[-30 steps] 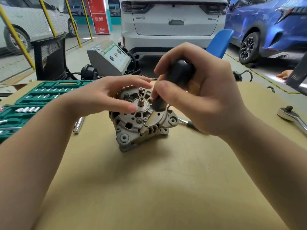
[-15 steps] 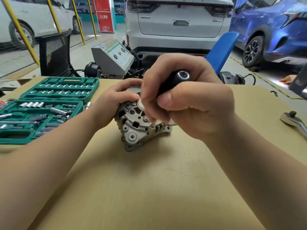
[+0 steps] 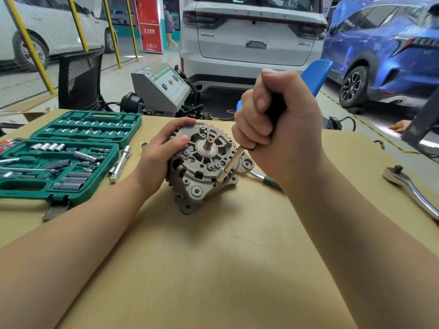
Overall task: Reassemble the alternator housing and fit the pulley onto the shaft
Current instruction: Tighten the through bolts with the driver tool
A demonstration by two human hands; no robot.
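A grey alternator (image 3: 202, 167) stands on the cardboard-covered table (image 3: 213, 269), its front housing facing me with the bare shaft (image 3: 209, 144) sticking up from the middle. No pulley sits on the shaft. My left hand (image 3: 161, 150) grips the alternator's left side, thumb on the front face. My right hand (image 3: 278, 124) is wrapped round the black handle of a nut driver (image 3: 230, 163). The driver's silver shank slants down to the left, and its tip sits on a housing bolt at the lower right rim.
An open green socket set (image 3: 71, 153) lies at the left with several sockets and an extension bar (image 3: 120, 162) beside it. A ratchet (image 3: 411, 186) lies at the right edge. A green-handled tool (image 3: 266, 179) pokes out behind the alternator. Cars and a tester box stand beyond the table.
My right hand has lifted back from over the alternator's face, so the shaft and housing show again. The driver tip has settled on the lower right bolt. My left hand has moved to the left side.
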